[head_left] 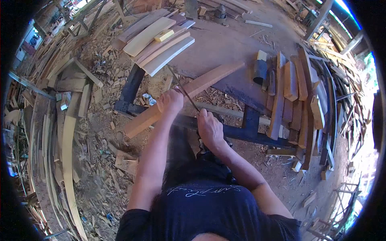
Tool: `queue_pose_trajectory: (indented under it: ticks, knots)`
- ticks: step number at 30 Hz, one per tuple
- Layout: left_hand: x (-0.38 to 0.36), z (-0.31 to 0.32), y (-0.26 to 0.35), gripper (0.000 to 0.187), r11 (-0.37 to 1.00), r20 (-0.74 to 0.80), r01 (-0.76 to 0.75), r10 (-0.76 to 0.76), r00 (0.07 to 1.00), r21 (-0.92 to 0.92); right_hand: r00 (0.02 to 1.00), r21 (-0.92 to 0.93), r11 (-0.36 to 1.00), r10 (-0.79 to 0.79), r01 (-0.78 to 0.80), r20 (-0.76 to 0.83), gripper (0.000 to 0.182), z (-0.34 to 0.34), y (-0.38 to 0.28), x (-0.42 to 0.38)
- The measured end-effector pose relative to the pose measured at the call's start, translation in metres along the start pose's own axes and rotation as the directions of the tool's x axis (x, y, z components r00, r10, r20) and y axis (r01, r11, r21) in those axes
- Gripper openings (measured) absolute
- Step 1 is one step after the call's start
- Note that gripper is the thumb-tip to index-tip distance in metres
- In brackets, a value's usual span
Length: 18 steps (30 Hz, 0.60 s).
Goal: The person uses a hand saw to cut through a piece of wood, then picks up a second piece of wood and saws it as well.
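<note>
A long reddish-brown wooden plank [213, 79] lies slantwise over the dark frame of a low bench. My left hand [170, 101] is closed over the plank's near face, its fingertips partly hidden. Beside its thumb, a thin dark blade crosses the plank, looking like a handsaw [188, 96] seen edge-on. My right hand [210, 129] is wrapped around the saw's near end, on my side of the plank; the handle is hidden in my fist.
Several cut boards [161, 44] lie stacked at the bench's far left, a small pale block [164, 35] on top. More brown pieces [277, 96] and a dark curved object [260, 71] are at right. Long timber strips [69, 148] line the left; wood scraps litter the ground.
</note>
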<state>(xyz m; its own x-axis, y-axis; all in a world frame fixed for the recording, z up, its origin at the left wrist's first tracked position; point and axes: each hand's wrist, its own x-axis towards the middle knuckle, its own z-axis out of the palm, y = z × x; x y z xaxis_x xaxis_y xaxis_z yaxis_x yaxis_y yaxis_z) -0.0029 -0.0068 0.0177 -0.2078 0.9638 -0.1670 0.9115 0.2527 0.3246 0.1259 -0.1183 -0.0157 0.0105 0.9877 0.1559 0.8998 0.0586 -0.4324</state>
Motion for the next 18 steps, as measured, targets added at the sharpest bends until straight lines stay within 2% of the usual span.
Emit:
queue_pose_trajectory:
  ticks: [2, 3, 5, 7, 9, 14, 18]
  knots:
    - [0.001, -0.005, 0.004, 0.046, 0.999, 0.096, 0.051, -0.053, 0.994, 0.019, 1.0, -0.016, 1.0, 0.005, -0.005, 0.0, 0.021, 0.003, 0.0, -0.001]
    - [0.002, 0.001, 0.003, 0.046, 0.999, 0.1, 0.049, -0.051, 0.994, 0.018, 1.0, -0.01, 1.0, 0.011, -0.011, -0.005, 0.021, 0.003, -0.001, -0.002]
    - [0.007, 0.016, 0.003, 0.043, 0.998, -0.031, 0.039, -0.041, 0.999, -0.052, 1.0, -0.009, 1.0, 0.02, -0.02, -0.014, 0.02, -0.004, 0.0, -0.002]
    - [0.003, 0.006, 0.016, 0.042, 0.999, 0.015, 0.019, -0.019, 1.0, -0.041, 0.994, -0.027, 0.998, 0.065, -0.063, 0.087, 0.01, -0.02, 0.001, -0.003]
    - [0.001, 0.007, 0.025, 0.041, 1.0, 0.072, -0.005, 0.007, 0.997, -0.031, 0.994, -0.041, 0.996, 0.081, -0.078, 0.071, 0.01, -0.019, 0.008, 0.002]
    - [0.029, 0.04, 0.021, 0.04, 0.997, 0.038, -0.01, 0.013, 0.999, -0.077, 0.994, -0.125, 0.99, 0.08, -0.07, 0.072, 0.011, -0.021, 0.016, 0.005]
    - [0.011, 0.01, 0.032, 0.04, 1.0, 0.123, 0.024, -0.022, 0.992, -0.013, 0.997, -0.112, 0.992, 0.057, -0.051, 0.052, 0.011, -0.021, 0.014, 0.0]
